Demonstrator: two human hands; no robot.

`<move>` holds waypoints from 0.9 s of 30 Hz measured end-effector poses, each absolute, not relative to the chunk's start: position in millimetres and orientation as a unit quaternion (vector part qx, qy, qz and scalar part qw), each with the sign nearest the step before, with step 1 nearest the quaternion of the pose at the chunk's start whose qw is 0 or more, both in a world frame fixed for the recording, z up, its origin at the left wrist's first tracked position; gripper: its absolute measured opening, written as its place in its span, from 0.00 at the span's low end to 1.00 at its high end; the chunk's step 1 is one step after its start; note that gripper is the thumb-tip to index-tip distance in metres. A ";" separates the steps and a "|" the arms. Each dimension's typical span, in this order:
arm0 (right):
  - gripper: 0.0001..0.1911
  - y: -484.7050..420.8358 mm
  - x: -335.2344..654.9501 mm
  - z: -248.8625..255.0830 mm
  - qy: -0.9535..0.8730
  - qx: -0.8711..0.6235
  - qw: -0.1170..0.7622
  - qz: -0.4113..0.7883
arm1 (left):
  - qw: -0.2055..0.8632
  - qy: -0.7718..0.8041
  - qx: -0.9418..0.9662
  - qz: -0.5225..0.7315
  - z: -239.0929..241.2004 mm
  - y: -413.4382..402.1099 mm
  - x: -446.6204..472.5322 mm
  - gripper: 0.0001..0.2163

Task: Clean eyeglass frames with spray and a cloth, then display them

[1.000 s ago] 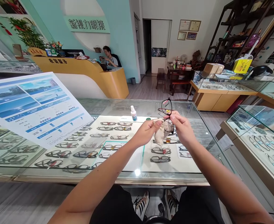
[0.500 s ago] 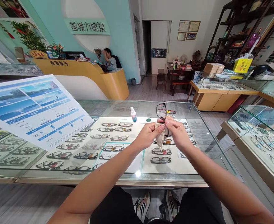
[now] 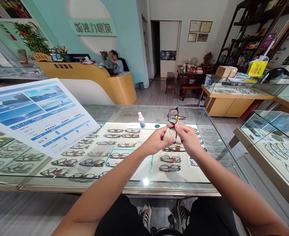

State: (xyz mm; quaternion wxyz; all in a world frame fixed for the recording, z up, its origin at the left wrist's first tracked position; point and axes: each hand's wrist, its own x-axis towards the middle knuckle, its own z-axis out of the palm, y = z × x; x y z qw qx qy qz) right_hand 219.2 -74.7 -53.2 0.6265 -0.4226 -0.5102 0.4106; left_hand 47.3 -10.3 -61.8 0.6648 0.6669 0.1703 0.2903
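Observation:
A dark-framed pair of eyeglasses (image 3: 173, 116) is held upright above the glass display counter (image 3: 156, 187), one lens pointing up. My right hand (image 3: 186, 137) grips the frame near its middle with thumb and fingers. My left hand (image 3: 161, 139) is closed on a beige cloth (image 3: 169, 133), which is bunched around the lower part of the glasses. The lower lens is mostly hidden by cloth and fingers. Just beyond my left hand, a small white spray bottle (image 3: 141, 120) stands on the counter top.
Several eyeglasses (image 3: 170, 159) lie in rows under the glass. A printed sheet (image 3: 43, 118) stands tilted at the left. Another glass case (image 3: 274, 147) is on the right. Farther back, a person (image 3: 117, 62) sits behind a yellow reception desk (image 3: 85, 73).
The eyeglasses have shifted slightly right and turned a little. The cloth, which hung down below my left hand, is now gathered up between my hands.

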 end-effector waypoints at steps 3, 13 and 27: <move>0.27 -73.2 219.1 -55.3 -0.507 -0.412 0.632 0.417 | 0.660 0.199 0.660 0.298 -64.2 -10.8 50.6 0.37; 0.29 -71.5 219.8 -53.7 -0.517 -0.402 0.633 0.413 | 0.634 0.211 0.667 0.329 -61.3 -14.5 54.4 0.37; 0.32 -74.5 219.7 -51.5 -0.563 -0.395 0.609 0.394 | 0.601 0.218 0.644 0.420 -69.9 -19.6 60.5 0.28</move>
